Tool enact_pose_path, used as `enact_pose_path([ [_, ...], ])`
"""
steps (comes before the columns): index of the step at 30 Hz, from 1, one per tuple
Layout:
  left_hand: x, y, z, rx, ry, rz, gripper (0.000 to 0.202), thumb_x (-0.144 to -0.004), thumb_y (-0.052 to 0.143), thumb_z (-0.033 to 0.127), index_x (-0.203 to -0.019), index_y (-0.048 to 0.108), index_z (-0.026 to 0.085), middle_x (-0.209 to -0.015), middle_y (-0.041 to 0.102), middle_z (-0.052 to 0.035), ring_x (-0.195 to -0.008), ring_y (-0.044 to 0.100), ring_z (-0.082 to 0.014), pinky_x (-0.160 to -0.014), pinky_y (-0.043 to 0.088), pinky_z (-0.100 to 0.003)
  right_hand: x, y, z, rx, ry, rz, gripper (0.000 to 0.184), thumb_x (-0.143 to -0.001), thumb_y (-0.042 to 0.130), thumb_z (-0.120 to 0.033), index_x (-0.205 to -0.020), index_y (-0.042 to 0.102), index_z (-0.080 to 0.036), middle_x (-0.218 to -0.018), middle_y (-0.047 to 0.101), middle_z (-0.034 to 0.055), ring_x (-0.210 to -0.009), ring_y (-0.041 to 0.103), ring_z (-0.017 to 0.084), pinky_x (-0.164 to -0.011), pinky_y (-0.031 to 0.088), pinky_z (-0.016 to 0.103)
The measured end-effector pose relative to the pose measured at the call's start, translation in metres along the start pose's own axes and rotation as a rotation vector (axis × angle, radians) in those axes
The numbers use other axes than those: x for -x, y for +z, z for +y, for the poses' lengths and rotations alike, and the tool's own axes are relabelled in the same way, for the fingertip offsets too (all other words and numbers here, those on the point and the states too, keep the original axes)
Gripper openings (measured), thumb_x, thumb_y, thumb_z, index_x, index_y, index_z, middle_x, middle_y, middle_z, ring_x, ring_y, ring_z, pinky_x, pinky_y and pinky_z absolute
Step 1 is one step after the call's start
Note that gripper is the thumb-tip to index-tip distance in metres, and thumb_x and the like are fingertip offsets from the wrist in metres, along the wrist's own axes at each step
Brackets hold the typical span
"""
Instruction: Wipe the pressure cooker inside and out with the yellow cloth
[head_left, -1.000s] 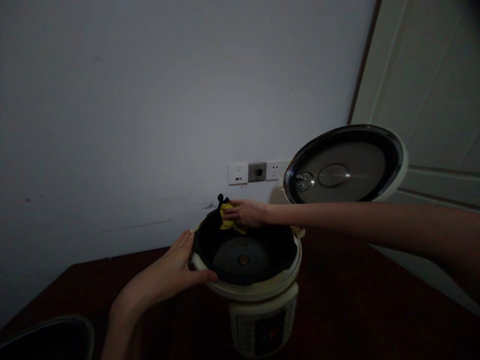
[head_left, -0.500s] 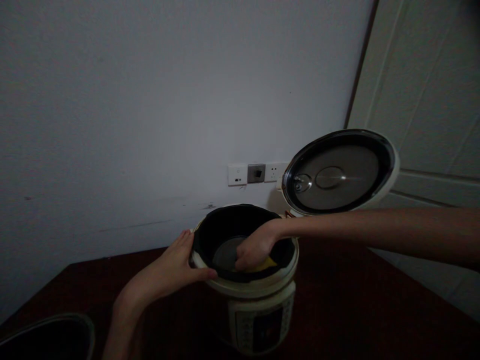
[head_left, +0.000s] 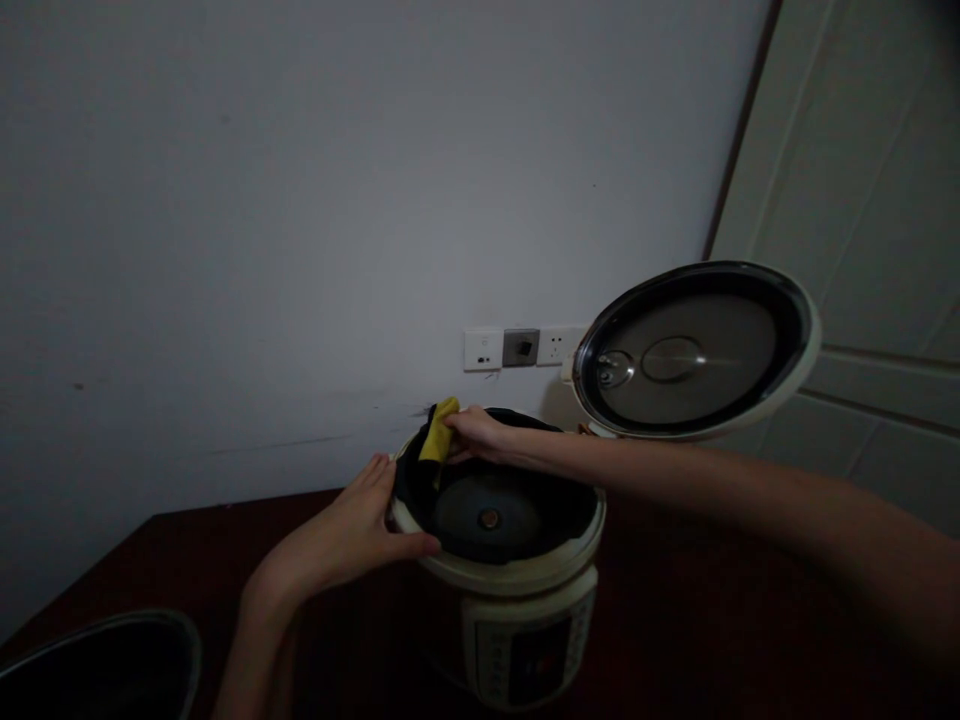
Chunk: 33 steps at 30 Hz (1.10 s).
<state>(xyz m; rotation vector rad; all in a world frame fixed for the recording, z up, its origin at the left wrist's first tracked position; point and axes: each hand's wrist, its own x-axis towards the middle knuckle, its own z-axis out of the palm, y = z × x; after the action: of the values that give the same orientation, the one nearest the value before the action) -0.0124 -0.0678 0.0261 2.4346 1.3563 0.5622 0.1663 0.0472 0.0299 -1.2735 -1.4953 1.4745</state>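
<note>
Yellow cloth [head_left: 439,435]: pinching it at far-left rim of cooker [head_left: 517,580], right hand [head_left: 476,432] closing thumb and fingers on it. Resting left hand [head_left: 356,525] against cooker's left rim, spreading thumb and fingers wide. Seeing lid [head_left: 697,365] standing raised at right, beyond right forearm.

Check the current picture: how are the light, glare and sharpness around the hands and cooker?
Head view: dim overall, the table nearly black; head view: a small glint on the lid; head view: the yellow cloth and right hand easy to make out, but print on the cooker too dark and soft to read.
</note>
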Motion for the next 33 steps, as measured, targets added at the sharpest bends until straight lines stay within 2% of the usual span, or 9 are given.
enact_pose_path([
  [6, -0.001, 0.002, -0.004, 0.021, -0.042, 0.033, 0.091, -0.067, 0.067, 0.055, -0.143, 0.032, 0.021, -0.150, 0.033, -0.0152, -0.139, 0.023, -0.0376, -0.111, 0.023, -0.055, 0.021, 0.022, 0.009, 0.025, -0.104, -0.020, 0.004, -0.082, 0.052, -0.015, -0.082, 0.056, -0.016, -0.067, 0.057, -0.0024, -0.053, 0.053, 0.008, -0.051, 0.047, 0.019],
  [9, -0.001, 0.001, -0.003, 0.064, 0.017, 0.043, 0.083, -0.069, 0.068, 0.050, -0.140, 0.037, 0.023, -0.145, 0.042, -0.0119, -0.135, 0.034, -0.0335, -0.111, 0.028, -0.050, 0.044, 0.024, 0.012, 0.091, -0.138, -0.237, 0.006, -0.078, 0.054, -0.021, -0.074, 0.052, -0.018, -0.058, 0.046, -0.0069, -0.046, 0.042, 0.006, -0.043, 0.037, 0.017],
  [13, -0.002, 0.002, -0.007, 0.048, 0.065, 0.047, 0.074, -0.069, 0.069, 0.049, -0.135, 0.043, 0.027, -0.135, 0.052, -0.0084, -0.130, 0.041, -0.0326, -0.110, 0.028, -0.052, 0.078, -0.009, 0.013, 0.305, -0.031, -0.513, 0.023, -0.078, 0.046, -0.032, -0.060, 0.042, -0.019, -0.050, 0.034, -0.0082, -0.041, 0.025, 0.006, -0.039, 0.022, 0.020],
  [17, -0.003, 0.004, -0.012, 0.036, 0.110, 0.084, 0.076, -0.070, 0.068, 0.049, -0.138, 0.040, 0.030, -0.135, 0.052, -0.0074, -0.131, 0.040, -0.0322, -0.111, 0.026, -0.052, 0.102, -0.049, 0.006, 0.669, 0.101, -0.555, 0.021, -0.074, 0.047, -0.025, -0.054, 0.045, -0.018, -0.050, 0.040, -0.0064, -0.043, 0.031, 0.007, -0.043, 0.026, 0.022],
  [20, -0.002, 0.003, -0.008, 0.031, 0.080, 0.064, 0.076, -0.070, 0.068, 0.050, -0.137, 0.040, 0.029, -0.137, 0.051, -0.0080, -0.133, 0.038, -0.0326, -0.111, 0.025, -0.053, 0.104, -0.064, -0.003, 1.204, 0.112, -0.528, 0.029, -0.076, 0.049, -0.032, -0.051, 0.050, -0.018, -0.049, 0.044, -0.0039, -0.046, 0.041, 0.010, -0.049, 0.033, 0.024],
  [23, -0.001, 0.000, -0.002, 0.033, 0.052, 0.047, 0.079, -0.069, 0.068, 0.050, -0.138, 0.040, 0.027, -0.141, 0.047, -0.0093, -0.135, 0.033, -0.0337, -0.112, 0.023, -0.055, 0.086, -0.073, -0.007, 1.690, -0.019, -0.396, 0.026, -0.068, 0.064, -0.038, -0.056, 0.062, -0.016, -0.057, 0.058, 0.0027, -0.062, 0.057, 0.019, -0.063, 0.042, 0.030],
  [26, 0.000, -0.001, 0.000, 0.045, 0.050, 0.046, 0.080, -0.070, 0.068, 0.049, -0.140, 0.037, 0.027, -0.143, 0.044, -0.0088, -0.137, 0.031, -0.0332, -0.112, 0.022, -0.054, 0.055, -0.082, -0.007, 1.947, -0.332, -0.370, 0.008, -0.064, 0.070, -0.024, -0.068, 0.070, -0.017, -0.084, 0.070, 0.0079, -0.090, 0.062, 0.025, -0.086, 0.041, 0.037],
  [30, 0.000, 0.000, -0.004, 0.041, 0.078, 0.048, 0.082, -0.072, 0.067, 0.049, -0.143, 0.031, 0.029, -0.145, 0.042, -0.0073, -0.138, 0.028, -0.0323, -0.114, 0.020, -0.053, 0.018, -0.089, -0.012, 2.025, -0.920, -0.434, 0.019, -0.074, 0.058, -0.007, -0.084, 0.072, -0.017, -0.131, 0.057, 0.0099, -0.127, 0.043, 0.026, -0.109, 0.020, 0.043],
  [33, 0.000, 0.001, -0.006, 0.026, 0.077, 0.034, 0.082, -0.073, 0.066, 0.050, -0.144, 0.030, 0.030, -0.145, 0.041, -0.0071, -0.138, 0.028, -0.0325, -0.114, 0.020, -0.053, 0.013, -0.089, -0.018, 1.971, -1.009, -0.460, 0.019, -0.076, 0.057, -0.007, -0.084, 0.071, -0.017, -0.137, 0.052, 0.0080, -0.132, 0.037, 0.025, -0.111, 0.014, 0.043],
])
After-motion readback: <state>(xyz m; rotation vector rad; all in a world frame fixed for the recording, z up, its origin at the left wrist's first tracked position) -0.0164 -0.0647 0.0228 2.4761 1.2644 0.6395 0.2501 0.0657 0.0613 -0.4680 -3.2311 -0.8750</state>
